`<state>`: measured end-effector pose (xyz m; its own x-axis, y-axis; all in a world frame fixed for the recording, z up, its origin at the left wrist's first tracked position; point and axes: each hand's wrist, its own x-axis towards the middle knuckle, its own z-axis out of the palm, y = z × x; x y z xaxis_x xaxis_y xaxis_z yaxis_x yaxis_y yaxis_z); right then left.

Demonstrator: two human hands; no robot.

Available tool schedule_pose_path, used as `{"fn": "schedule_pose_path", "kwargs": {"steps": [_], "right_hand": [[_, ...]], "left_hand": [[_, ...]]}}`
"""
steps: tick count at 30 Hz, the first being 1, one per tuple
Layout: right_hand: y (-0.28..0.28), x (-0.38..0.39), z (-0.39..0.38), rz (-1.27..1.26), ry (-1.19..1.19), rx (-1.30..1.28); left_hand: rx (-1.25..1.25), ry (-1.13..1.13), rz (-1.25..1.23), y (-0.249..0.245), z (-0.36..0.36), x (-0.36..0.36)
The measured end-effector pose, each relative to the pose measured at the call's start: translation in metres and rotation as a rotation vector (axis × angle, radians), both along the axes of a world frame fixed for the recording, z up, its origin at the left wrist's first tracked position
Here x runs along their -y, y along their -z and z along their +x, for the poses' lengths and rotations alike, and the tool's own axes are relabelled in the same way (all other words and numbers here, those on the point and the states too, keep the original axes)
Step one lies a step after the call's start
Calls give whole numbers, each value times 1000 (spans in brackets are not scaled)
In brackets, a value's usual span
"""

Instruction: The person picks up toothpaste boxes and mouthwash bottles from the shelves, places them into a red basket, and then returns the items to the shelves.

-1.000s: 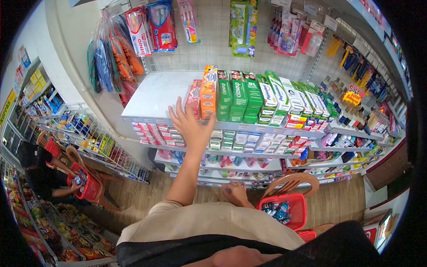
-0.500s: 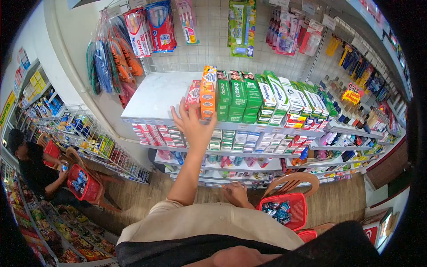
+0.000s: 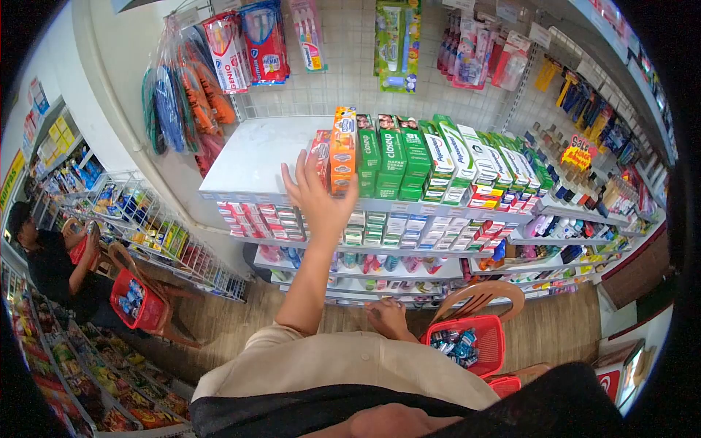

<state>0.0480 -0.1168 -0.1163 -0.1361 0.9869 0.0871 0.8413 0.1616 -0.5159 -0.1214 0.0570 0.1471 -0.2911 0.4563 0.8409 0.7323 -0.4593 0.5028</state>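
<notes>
My left hand (image 3: 321, 197) reaches up to the top shelf, fingers spread. Its fingertips are at the red toothpaste box (image 3: 320, 150) and its thumb is by the lower right edge of the upright orange toothpaste box (image 3: 342, 150). The palm hides the lower part of the red box. Green toothpaste boxes (image 3: 391, 157) stand in a row just right of the orange one. Down in front of my body, my right hand (image 3: 388, 318) hangs with its fingers curled in, nothing visible in them. It is near a red basket (image 3: 496, 347) of small blue packages (image 3: 454, 346).
Left of the boxes is the white shelf top (image 3: 255, 153). Toothbrush packs (image 3: 264, 44) hang above on the grid wall. A brown plastic chair (image 3: 496, 292) stands behind the basket. At the left, a person in black (image 3: 55, 255) sits near another red basket (image 3: 150, 306).
My left hand has shifted very slightly at the boxes, and the orange box's top leans a little differently. The person at the left has raised their hands with a package.
</notes>
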Motion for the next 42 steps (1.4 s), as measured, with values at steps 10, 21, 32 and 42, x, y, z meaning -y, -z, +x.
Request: {"fn": "schedule_pose_path", "kwargs": {"steps": [10, 21, 32, 42], "right_hand": [[1, 0, 1, -20, -3, 22], [2, 4, 2, -16, -7, 25], [13, 5, 4, -41, -13, 31], [17, 9, 3, -52, 20, 27]], "left_hand": [[-61, 77, -33, -19, 7, -17], [-51, 93, -17, -17, 5, -20], [-39, 93, -15, -15, 4, -20], [-22, 108, -56, -18, 4, -25]]}}
